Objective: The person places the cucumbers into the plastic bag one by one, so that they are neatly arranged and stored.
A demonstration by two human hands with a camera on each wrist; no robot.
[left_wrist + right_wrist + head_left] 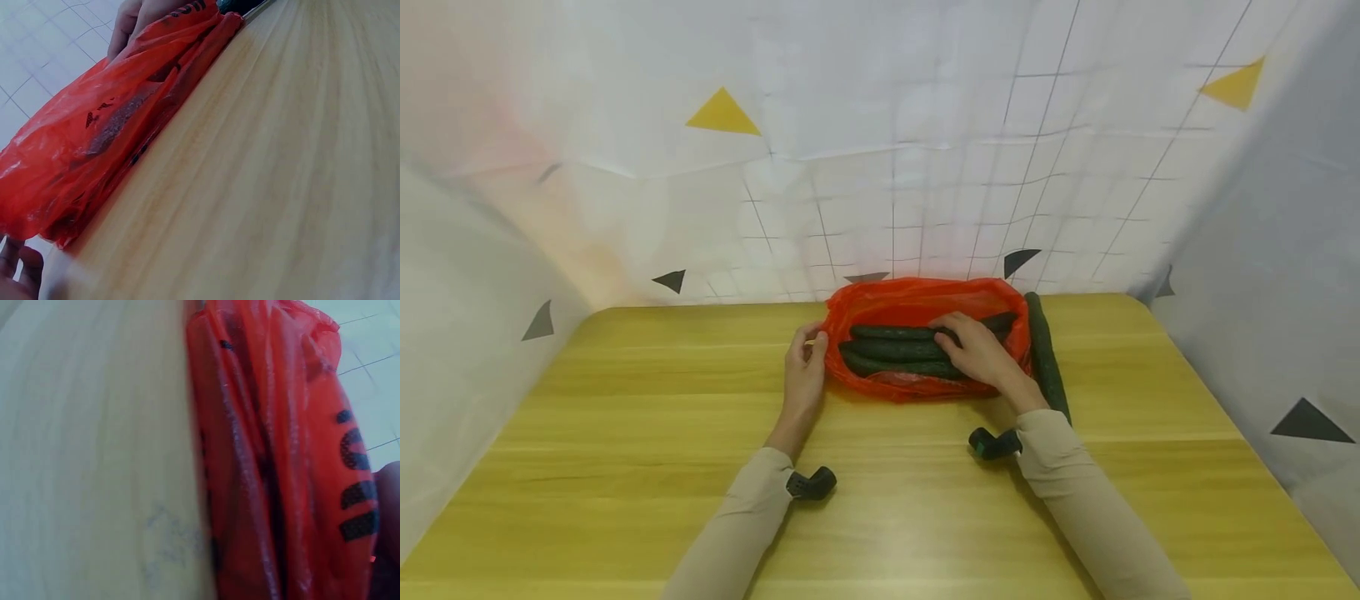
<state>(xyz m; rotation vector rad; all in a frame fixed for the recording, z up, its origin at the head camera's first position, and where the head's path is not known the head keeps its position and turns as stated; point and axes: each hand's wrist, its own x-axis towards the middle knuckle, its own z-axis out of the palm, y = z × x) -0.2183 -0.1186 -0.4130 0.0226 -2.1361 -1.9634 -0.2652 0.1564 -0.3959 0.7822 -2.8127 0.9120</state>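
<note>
A red plastic bag [917, 287] lies with its mouth open near the table's back edge, several dark green cucumbers [895, 348] side by side in it. At the bag's left end, my left hand [805, 367] holds the rim with bent fingers; its fingertips [9, 253] show beside the plastic in the left wrist view. My right hand [977, 350] reaches over the front rim into the bag, its thumb and fingers around a cucumber [1000, 322]. The right wrist view shows mostly the bag's creased side [281, 456], with the fingers largely hidden behind it.
Another cucumber [1047, 358] lies on the wooden table [647, 433], right beside the bag and partly behind the right forearm. A white sheet [880, 208] with grid lines and coloured triangles stands behind the table. Black wrist devices [812, 483] stick out from both sleeves.
</note>
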